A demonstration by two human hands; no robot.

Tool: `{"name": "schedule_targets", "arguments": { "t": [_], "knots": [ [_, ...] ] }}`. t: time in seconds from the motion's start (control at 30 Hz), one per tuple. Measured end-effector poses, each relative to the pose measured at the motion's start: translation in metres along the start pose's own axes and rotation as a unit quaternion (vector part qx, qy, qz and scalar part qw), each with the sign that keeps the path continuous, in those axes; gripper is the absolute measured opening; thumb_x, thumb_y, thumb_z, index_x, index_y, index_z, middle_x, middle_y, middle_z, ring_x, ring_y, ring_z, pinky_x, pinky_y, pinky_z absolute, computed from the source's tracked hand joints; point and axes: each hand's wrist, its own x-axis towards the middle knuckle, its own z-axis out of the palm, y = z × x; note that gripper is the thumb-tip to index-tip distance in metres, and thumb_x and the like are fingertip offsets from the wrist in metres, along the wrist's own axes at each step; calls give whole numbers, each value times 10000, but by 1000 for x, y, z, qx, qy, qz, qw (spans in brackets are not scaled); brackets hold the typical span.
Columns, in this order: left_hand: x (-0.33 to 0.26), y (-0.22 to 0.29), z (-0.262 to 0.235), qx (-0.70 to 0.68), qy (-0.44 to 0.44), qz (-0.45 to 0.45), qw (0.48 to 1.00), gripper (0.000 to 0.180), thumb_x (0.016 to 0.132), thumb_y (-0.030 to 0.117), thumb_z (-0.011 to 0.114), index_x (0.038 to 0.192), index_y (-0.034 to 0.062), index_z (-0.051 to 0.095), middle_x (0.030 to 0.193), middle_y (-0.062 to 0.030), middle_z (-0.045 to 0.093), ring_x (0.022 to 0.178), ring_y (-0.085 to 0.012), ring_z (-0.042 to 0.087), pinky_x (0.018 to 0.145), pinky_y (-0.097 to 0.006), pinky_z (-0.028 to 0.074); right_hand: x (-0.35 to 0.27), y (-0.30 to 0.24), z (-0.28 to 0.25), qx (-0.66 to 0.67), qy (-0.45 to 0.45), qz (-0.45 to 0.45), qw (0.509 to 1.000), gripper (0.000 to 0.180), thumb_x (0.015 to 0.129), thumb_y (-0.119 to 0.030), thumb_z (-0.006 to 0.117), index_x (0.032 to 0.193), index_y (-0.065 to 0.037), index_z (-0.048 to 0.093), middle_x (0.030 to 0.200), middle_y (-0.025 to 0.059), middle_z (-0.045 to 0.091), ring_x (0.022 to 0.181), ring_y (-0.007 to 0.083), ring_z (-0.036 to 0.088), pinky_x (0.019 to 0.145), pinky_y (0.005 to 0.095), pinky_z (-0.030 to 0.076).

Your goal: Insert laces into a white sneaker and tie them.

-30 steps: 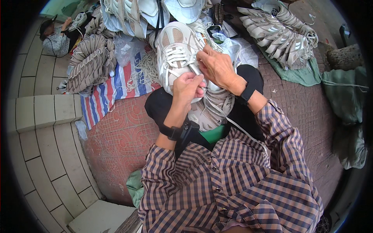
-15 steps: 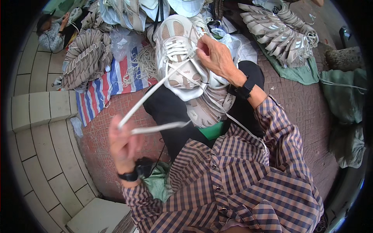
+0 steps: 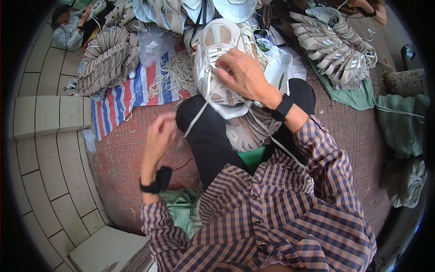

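Note:
A white and beige sneaker (image 3: 222,34) rests toe-away over my knees, its tongue and collar toward me. My right hand (image 3: 244,77) lies over its laced front. The thumb and fingers are pinched at the white shoelace (image 3: 198,119) near the eyelets, and the palm hides part of the lacing. One lace end hangs loose toward my left knee; another lace (image 3: 283,146) trails right onto my shirt. My left hand (image 3: 161,131), slightly blurred, is raised left of my knee, fingers curled and apart from the lace. Beneath the sneaker is another beige shoe part (image 3: 242,133).
A striped sheet (image 3: 115,106) holds a heap of loose laces (image 3: 180,72) and stacked shoe uppers (image 3: 106,61). More uppers (image 3: 331,45) lie on green cloth at right. Another person (image 3: 68,31) sits far left; a person's arm (image 3: 374,11) shows far right. Tiled steps (image 3: 50,113) border my left.
My left hand has let go of the lace, which has dropped from taut to hanging. My right hand has moved inward over the lacing. The view has shifted slightly.

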Motion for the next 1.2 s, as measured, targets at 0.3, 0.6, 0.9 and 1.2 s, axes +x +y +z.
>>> {"name": "schedule_targets", "arguments": {
  "t": [0.3, 0.6, 0.9, 1.2],
  "knots": [
    [113, 45, 61, -1, 73, 119, 990, 258, 737, 127, 568, 968, 15, 592, 757, -73, 600, 672, -140, 552, 634, -262, 450, -45, -12, -31, -38, -11, 109, 993, 159, 829, -205, 549, 830, -46, 568, 739, 137, 555, 628, 312, 557, 568, 391, 433],
    [145, 77, 30, -42, -277, 84, 956, 188, 752, 62, 589, 937, 32, 591, 713, 59, 514, 645, -24, 473, 603, -182, 397, -90, -9, -33, 46, -43, 257, 964, 219, 814, -228, 567, 870, -28, 637, 710, 181, 602, 649, 349, 581, 587, 390, 442],
    [162, 68, 28, -43, -357, 89, 929, 160, 740, 102, 680, 863, 49, 593, 781, 35, 582, 717, -32, 531, 650, -170, 411, -96, -20, -13, 16, -86, 197, 976, 170, 804, -206, 558, 856, -49, 599, 795, 164, 578, 721, 351, 568, 625, 420, 435],
    [124, 77, 67, 125, 10, 257, 958, 162, 666, 19, 662, 755, 41, 528, 674, -35, 570, 591, -136, 552, 571, -254, 428, -99, -17, -9, 10, -52, 181, 982, 180, 807, -210, 603, 864, -41, 630, 733, 114, 550, 598, 255, 536, 548, 338, 412]
  ]
}}
